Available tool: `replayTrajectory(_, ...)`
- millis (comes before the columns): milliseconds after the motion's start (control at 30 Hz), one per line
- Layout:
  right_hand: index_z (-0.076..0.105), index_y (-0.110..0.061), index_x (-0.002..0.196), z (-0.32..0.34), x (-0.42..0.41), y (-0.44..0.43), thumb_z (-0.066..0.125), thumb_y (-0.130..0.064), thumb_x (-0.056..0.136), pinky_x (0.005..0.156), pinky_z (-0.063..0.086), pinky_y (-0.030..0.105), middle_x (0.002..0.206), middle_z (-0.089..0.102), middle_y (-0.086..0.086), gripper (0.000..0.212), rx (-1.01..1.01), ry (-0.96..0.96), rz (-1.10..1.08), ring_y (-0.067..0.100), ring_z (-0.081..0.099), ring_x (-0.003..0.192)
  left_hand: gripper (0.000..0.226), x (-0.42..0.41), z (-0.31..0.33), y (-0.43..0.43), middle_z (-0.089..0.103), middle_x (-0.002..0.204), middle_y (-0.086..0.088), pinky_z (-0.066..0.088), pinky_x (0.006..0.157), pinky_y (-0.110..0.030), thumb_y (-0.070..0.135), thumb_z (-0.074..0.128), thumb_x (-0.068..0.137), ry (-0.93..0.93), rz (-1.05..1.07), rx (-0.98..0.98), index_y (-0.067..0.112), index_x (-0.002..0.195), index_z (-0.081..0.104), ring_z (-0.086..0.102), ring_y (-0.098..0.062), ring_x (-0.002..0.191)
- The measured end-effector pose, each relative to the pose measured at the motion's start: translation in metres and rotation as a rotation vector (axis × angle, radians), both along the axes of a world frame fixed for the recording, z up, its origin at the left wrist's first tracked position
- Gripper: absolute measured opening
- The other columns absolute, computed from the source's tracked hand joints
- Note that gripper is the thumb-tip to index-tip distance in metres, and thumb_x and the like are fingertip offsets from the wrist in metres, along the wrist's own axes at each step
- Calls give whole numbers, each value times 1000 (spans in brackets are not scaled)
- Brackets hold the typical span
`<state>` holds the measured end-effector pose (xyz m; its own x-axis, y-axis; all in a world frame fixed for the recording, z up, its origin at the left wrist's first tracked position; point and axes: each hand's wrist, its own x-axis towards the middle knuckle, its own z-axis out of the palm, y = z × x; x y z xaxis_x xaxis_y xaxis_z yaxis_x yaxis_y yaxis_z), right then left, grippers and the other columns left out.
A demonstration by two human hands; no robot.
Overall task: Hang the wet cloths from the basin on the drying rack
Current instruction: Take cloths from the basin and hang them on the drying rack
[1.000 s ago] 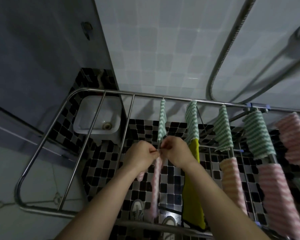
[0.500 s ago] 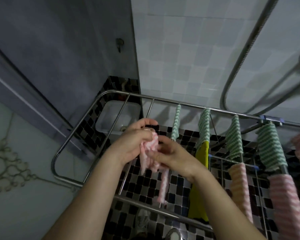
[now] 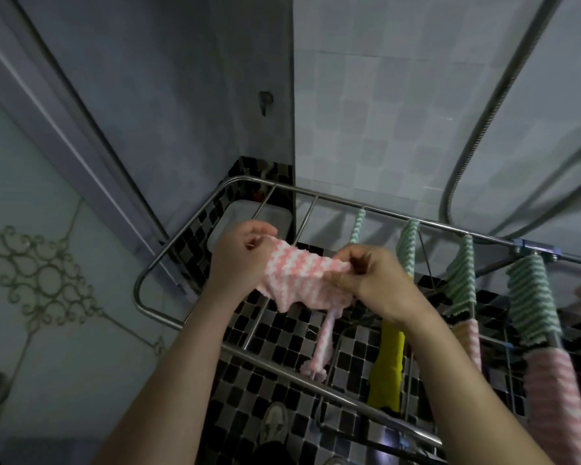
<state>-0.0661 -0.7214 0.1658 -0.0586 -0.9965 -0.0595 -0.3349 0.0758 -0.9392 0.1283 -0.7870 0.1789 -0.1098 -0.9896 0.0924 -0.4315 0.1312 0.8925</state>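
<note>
The left hand (image 3: pixel 240 263) and the right hand (image 3: pixel 369 283) both pinch the top edge of a pink and white cloth (image 3: pixel 299 280), with fingers curled on it. They hold it spread between them, above the left part of the drying rack (image 3: pixel 265 364). One thin end of the cloth hangs down near the front rail. To the right, green striped cloths (image 3: pixel 531 297), a yellow cloth (image 3: pixel 386 364) and other pink cloths (image 3: pixel 551 397) hang on the bars. A white basin (image 3: pixel 245 213) stands on the floor under the far left corner of the rack.
</note>
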Motion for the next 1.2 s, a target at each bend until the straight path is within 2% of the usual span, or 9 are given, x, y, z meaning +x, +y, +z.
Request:
replayTrajectory(167,64,-22,82,12,13,2,73,-18,86,65,54,29,71,66,-5,11,36,259,139,9,64,64,18,19,3,9,61,66,2,38,47,-17,9,51,92,25,38,-119,21,88,64,49,-8,53)
replayTrajectory(367,64,-14,91,25,20,6,67,-12,90,62,52,24,74,58,-1,4,188,-152,367,15,57,67,14,63,19,13,64,68,7,44,53,-24,15,57,93,-6,-27,-101,23,87,66,55,-9,56)
replayTrajectory(467,63,-14,94,-1,33,-9,63,-13,93,59,53,21,79,61,3,1,345,-177,291,10,60,65,14,73,1,-4,68,77,1,44,55,-27,18,54,94,-157,3,-83,25,89,64,60,-20,66)
replayTrajectory(533,59,-16,87,-30,45,-25,60,-15,94,60,56,26,80,62,4,7,418,10,181,12,61,62,14,75,-30,-23,68,89,4,44,62,-25,20,51,95,-323,-55,61,29,93,62,63,-17,78)
replayTrajectory(600,55,-22,78,-54,55,-36,58,-21,92,66,59,36,81,63,5,15,428,312,132,19,65,68,15,73,-69,-33,69,97,4,47,74,-27,19,51,95,-340,-133,208,29,95,63,64,-16,92)
replayTrajectory(667,56,-22,77,-68,67,-47,57,-27,91,68,54,34,83,64,3,15,436,477,79,20,63,76,16,76,-99,-38,69,98,2,48,82,-30,18,50,96,-308,-117,273,24,95,65,63,-17,96)
replayTrajectory(800,65,-10,96,-85,74,-57,52,-19,93,67,46,29,89,66,6,16,414,626,-46,22,60,81,17,75,-115,-50,68,96,1,45,79,-28,18,49,97,-235,-61,218,18,100,65,62,-16,92)
replayTrajectory(967,54,-16,86,-107,80,-70,47,-2,88,98,44,49,73,55,0,16,402,754,-150,26,59,82,20,62,-120,-68,64,99,2,41,75,-24,21,45,100,-247,-102,226,17,108,63,58,-14,91)
replayTrajectory(1200,57,-6,114,-115,90,-74,45,-4,91,88,48,40,113,57,16,27,417,808,-178,32,61,97,28,52,-132,-70,63,120,-4,42,82,-23,15,51,97,-220,-67,276,16,125,56,60,-19,108)
